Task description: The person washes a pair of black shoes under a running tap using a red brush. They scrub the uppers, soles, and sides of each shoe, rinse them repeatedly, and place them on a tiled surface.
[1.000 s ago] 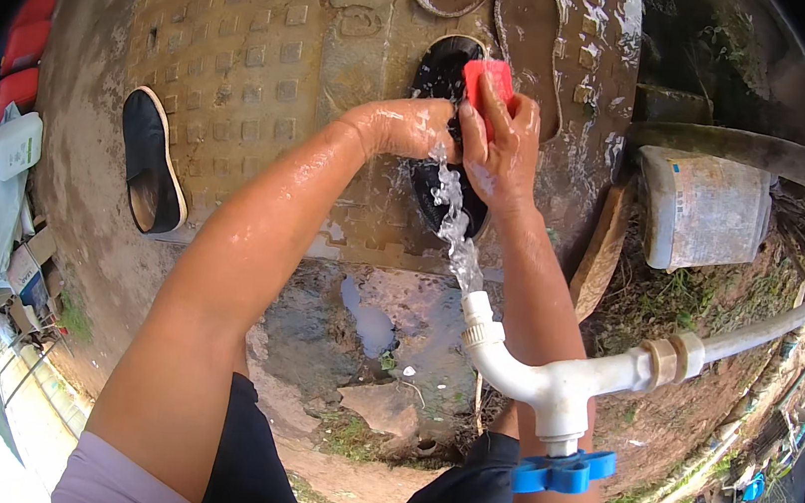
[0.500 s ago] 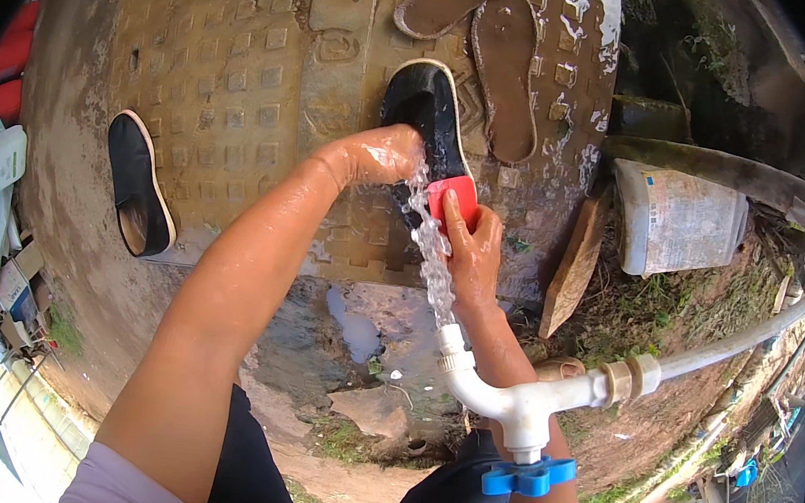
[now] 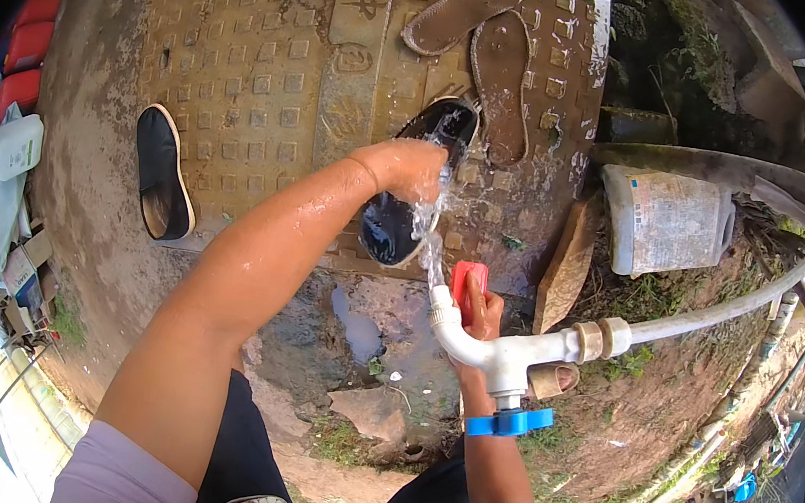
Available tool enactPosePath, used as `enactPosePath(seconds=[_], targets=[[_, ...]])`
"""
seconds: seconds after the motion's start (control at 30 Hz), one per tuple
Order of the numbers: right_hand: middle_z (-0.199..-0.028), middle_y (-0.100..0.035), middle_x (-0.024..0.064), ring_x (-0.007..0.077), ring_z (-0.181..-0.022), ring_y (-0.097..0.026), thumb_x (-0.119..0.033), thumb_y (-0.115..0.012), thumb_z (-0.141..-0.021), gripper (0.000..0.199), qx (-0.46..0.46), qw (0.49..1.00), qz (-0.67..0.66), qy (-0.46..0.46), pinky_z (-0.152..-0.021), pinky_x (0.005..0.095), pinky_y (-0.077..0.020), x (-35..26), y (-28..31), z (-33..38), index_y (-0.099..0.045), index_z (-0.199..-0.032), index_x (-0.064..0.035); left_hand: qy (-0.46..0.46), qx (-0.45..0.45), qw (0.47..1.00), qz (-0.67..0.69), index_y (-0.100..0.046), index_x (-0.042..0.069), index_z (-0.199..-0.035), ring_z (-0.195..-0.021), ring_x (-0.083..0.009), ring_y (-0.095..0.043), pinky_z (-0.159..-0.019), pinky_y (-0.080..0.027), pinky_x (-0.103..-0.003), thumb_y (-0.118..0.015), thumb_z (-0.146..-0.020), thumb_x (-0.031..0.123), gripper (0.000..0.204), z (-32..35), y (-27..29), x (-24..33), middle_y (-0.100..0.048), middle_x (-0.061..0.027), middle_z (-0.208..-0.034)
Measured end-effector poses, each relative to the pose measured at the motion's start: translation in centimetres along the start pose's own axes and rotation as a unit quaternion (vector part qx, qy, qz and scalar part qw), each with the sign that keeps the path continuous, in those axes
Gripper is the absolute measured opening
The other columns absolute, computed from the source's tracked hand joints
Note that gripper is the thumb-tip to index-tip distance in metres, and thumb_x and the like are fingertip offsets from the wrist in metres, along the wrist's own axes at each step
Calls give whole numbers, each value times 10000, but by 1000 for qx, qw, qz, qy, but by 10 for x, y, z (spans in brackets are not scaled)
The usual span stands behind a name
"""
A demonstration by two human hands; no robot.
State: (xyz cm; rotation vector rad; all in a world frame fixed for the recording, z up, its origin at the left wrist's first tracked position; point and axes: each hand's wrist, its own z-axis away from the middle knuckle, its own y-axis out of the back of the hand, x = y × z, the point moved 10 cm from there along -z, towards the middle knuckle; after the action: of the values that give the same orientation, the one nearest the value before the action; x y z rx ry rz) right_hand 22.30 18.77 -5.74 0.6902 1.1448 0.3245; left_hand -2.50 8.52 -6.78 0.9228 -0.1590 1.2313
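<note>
The right hand [image 3: 481,311] with the red brush [image 3: 469,282] has pulled back off the black shoe [image 3: 416,183] and now sits low beside the white tap [image 3: 481,347], clear of the shoe. The left hand [image 3: 413,167] has shifted onto the middle of the shoe, which now lies angled further from the spout, water splashing against the hand.

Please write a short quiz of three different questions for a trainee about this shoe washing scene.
1. True or false: the left hand holds the wet black slip-on shoe under the water.
2. What does the right hand hold?
A. red brush
B. sponge
C. bottle
3. Fill in: the white plastic tap has a ___ handle.

Key: 1 true; 2 A; 3 blue.
</note>
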Motion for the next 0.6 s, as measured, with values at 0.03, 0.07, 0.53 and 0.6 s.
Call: enactPosePath(seconds=[0.03,0.07,0.53,0.6], targets=[[-1095,-580,174,305,-962,-590,-204,-720,-873,585,38,999,-9,-7,-845,402,-494,9,4,19,-522,-1416,-110,32,-31,999,-17,-651,-71,-835,-948,-419,-662,-798,-521,-467,-627,-765,309,387,5,0,1,-669,-292,-917],[-1148,-580,164,279,-992,-594,-203,-714,-884,581,23,983,-129,-125,-863,384,-493,39,-8,40,-515,-1420,-97,58,-56,996,-33,-653,-77,-830,-956,-416,-665,-795,-523,-469,-633,-759,339,423,12,0,0,-671,-298,-927],[-1129,-591,205,317,-989,-611,-202,-670,-919,506,50,972,-227,-33,-909,387,-482,-29,-6,-64,-543,-1377,-28,81,287,704,645,-573,59,-597,-544,-104,-422,-538,-343,-310,-644,-893,252,361,12,-44,-60,-467,31,-586],[-1069,-570,212,340,-956,-592,-242,-679,-910,456,92,977,-184,56,-869,409,-485,-72,-5,-128,-607,-1311,-38,110,232,706,660,-591,101,-627,-557,-82,-430,-540,-330,-286,-629,-915,214,311,18,-50,-59,-477,45,-608]])
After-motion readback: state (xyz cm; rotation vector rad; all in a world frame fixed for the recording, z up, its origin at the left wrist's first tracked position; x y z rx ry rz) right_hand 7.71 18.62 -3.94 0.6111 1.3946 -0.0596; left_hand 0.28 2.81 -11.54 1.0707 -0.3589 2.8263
